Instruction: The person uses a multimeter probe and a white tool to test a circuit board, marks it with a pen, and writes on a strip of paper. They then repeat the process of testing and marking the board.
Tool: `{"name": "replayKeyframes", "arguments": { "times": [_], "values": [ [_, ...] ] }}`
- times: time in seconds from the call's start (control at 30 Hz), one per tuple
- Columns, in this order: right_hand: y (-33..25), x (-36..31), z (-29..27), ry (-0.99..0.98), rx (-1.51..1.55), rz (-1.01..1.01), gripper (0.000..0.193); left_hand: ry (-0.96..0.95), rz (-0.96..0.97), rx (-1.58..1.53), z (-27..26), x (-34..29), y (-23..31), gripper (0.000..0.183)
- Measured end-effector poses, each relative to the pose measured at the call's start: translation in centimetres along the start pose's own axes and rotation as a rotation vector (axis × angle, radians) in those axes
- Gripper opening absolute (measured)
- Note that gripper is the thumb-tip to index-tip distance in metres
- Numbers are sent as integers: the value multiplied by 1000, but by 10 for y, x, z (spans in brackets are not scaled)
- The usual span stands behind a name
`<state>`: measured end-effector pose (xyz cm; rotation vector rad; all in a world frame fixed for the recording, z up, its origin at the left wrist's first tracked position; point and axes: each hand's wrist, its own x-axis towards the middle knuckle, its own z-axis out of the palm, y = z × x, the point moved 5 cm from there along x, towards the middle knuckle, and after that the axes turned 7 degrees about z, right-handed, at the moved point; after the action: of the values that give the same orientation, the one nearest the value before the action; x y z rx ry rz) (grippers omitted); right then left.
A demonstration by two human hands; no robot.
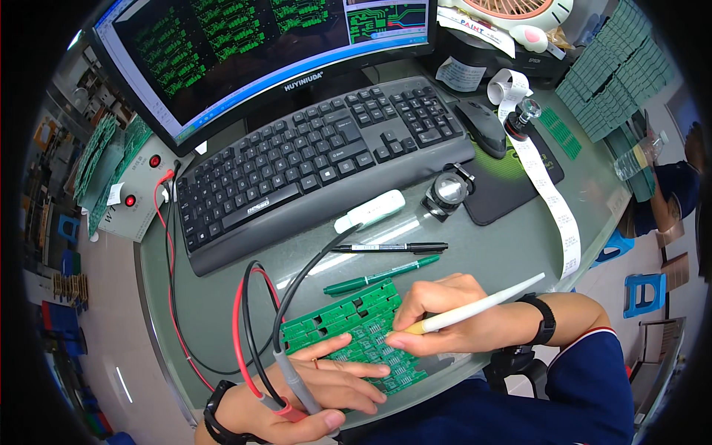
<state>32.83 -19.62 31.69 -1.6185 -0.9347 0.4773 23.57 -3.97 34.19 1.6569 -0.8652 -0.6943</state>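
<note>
A green printed circuit board (345,319) panel lies at the table's front edge. My left hand (326,382) rests palm down over its lower left, fingers spread on it. A grey test probe (297,382) and a red test probe (289,410) are tucked between the thumb and fingers of that hand; their tips are hidden or unclear. In my right hand (463,311) is a white tapered pen-like tool (482,305), pinched near its yellowish end above the board's right side. Its working tip is hidden by my fingers.
Beyond the board lie a green pen (382,274), a black pen (393,247) and a white oblong device (369,212). A loupe (449,191), keyboard (311,159), mouse (480,127) and paper strip (549,200) surround them. Cables (241,319) loop at left. Board stacks (615,70) stand far right.
</note>
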Motion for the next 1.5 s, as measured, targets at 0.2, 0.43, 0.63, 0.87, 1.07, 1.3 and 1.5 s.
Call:
{"name": "replayKeyframes", "arguments": {
  "times": [0.2, 0.43, 0.63, 0.87, 1.07, 1.3, 1.5],
  "values": [
    [1, 0, 0, 2, -10, -8, 22, 7, 11, 4, 0, 0, 0, 45],
    [0, 1, -1, -60, -80, 2, 21, 25, 1, -14, 0, 0, -1, 44],
    [-1, -1, 0, -75, -98, -15, 20, 43, -24, -35, 1, 1, 0, 44],
    [-2, 0, 0, -109, -100, 3, 19, 70, -41, -54, -1, 0, 0, 43],
    [0, 0, 0, -114, -87, 19, 20, 66, -67, -65, 1, -2, -3, 42],
    [0, 1, 0, -116, -93, 34, 20, 68, -72, -59, 1, -3, -4, 41],
    [3, 0, 1, -109, -90, 61, 22, 81, -69, -71, 0, 0, -2, 41]
  ]
}}
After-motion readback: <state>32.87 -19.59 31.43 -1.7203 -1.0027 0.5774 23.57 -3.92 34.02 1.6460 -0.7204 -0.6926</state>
